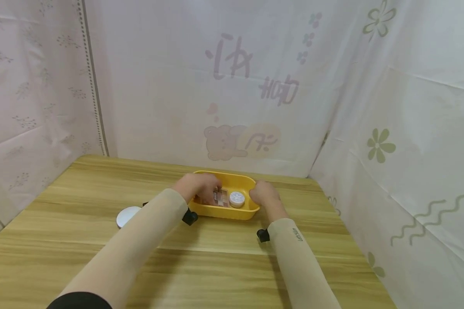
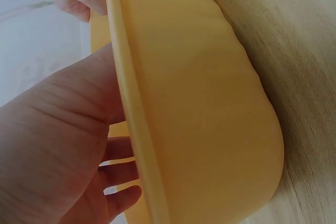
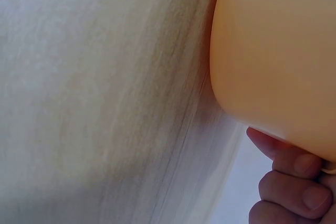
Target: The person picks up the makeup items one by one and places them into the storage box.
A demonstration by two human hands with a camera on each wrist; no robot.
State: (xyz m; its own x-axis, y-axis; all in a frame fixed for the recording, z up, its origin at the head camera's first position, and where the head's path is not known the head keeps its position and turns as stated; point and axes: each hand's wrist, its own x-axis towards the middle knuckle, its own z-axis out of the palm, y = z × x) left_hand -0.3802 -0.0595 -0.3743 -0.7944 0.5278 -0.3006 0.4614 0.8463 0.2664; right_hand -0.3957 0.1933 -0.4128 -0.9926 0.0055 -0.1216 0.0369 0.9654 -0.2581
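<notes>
A yellow oblong basin [image 1: 232, 212] sits on the table near its back edge. My left hand [image 1: 203, 186] reaches over the rim into the basin's left part, beside a flat clear-and-pinkish packet or case [image 1: 221, 198]. Its fingers [image 2: 121, 174] show past the rim in the left wrist view, but the wall hides the thumb tip, and I cannot tell whether it holds the case. A round white-topped container [image 1: 237, 198] stands in the right part of the basin. My right hand [image 1: 264, 193] grips the basin's right end at the rim, fingers [image 3: 286, 190] curled.
A white disc [image 1: 127, 216] lies on the wood-grain table [image 1: 201, 262], left of the basin and partly behind my left forearm. Printed curtains [image 1: 170, 94] hang along the table's back and sides.
</notes>
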